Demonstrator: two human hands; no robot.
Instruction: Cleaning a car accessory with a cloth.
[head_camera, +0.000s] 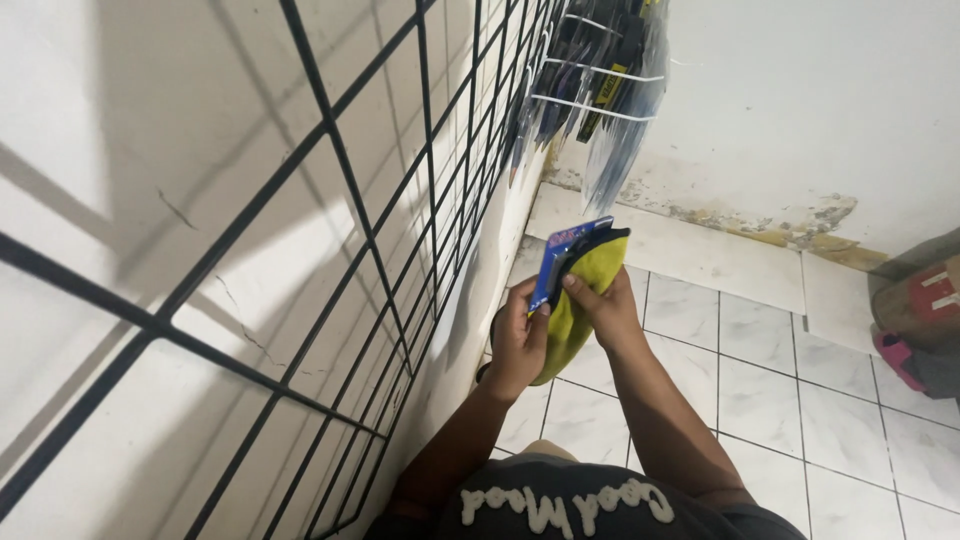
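Both my hands hold a yellow cloth item with black trim and a blue card header out in front of me, beside the wall. My left hand grips its left edge, thumb on the blue card. The fingers of my right hand are wrapped around its right side near the top. The yellow fabric hangs down between my palms.
A black wire grid panel hangs on the white wall at my left. Several packaged items hang from white hooks at its far end. White floor tiles spread to the right, with a brown bag at the right edge.
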